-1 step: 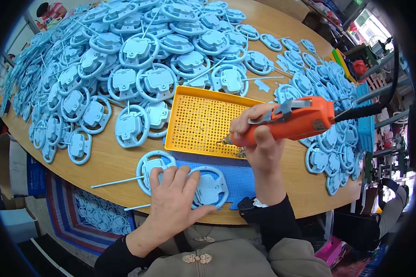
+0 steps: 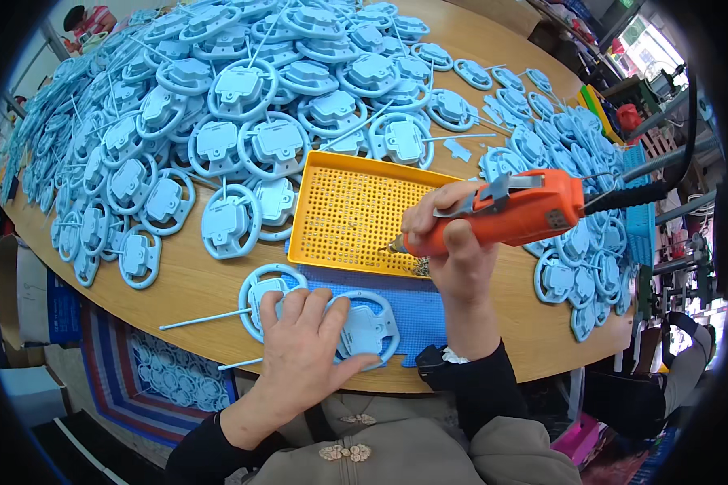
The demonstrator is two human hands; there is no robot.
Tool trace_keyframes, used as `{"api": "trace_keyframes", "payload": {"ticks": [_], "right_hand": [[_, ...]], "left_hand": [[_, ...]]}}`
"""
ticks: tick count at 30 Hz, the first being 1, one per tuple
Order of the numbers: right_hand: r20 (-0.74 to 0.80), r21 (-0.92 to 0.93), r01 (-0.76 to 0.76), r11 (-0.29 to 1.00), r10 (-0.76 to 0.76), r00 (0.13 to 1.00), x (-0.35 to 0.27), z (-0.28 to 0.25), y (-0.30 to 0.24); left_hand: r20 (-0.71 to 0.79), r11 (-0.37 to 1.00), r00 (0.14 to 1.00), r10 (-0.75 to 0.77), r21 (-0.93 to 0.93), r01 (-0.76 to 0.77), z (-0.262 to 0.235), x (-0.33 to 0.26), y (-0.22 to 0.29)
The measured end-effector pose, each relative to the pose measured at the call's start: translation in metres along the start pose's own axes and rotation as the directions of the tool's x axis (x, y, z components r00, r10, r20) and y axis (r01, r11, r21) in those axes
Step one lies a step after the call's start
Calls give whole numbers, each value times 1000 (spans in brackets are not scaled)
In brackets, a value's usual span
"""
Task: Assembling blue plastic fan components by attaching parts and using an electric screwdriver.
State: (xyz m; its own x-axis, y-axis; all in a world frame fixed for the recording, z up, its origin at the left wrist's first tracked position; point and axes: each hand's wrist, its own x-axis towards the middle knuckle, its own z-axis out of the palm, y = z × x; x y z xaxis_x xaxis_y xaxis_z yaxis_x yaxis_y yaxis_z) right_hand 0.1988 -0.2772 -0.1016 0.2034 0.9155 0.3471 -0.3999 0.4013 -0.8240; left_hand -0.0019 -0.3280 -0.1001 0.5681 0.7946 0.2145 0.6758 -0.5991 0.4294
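My right hand [image 2: 461, 263] is grasping a screwdriver [image 2: 538, 206] over the yellow tray [image 2: 348, 206]; my left hand [image 2: 303, 339] is resting, spread, on two near blue wheels [image 2: 368, 330], seemingly unfinished; the far-left pile [image 2: 239, 85] is likely waiting too.

The head-worn fisheye looks down and forward from close above the desk [image 2: 178, 283], taking in the jacket [image 2: 380, 461] at the lower edge of the frame and the desk's far side toward the top.

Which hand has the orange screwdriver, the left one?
No, the right hand holds the orange electric screwdriver; the left hand rests on blue wheel-shaped parts.
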Motion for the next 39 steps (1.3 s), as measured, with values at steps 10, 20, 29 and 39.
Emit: {"api": "trace_keyframes", "payload": {"ticks": [10, 20, 29, 39], "right_hand": [[122, 12, 193, 981, -193, 974, -8, 19, -44], [146, -21, 170, 985, -165, 975, -24, 19, -55], [200, 47, 184, 982, -190, 961, -31, 28, -58], [241, 156, 26, 987, -64, 968, -39, 33, -66]], "left_hand": [[-254, 992, 965, 67, -89, -92, 20, 47, -3], [-235, 972, 955, 183, -102, -211, 12, 31, -13], [-191, 922, 971, 146, -330, -203, 13, 26, -6], [-110, 914, 928, 356, -169, -370, -4, 32, -5]]}}
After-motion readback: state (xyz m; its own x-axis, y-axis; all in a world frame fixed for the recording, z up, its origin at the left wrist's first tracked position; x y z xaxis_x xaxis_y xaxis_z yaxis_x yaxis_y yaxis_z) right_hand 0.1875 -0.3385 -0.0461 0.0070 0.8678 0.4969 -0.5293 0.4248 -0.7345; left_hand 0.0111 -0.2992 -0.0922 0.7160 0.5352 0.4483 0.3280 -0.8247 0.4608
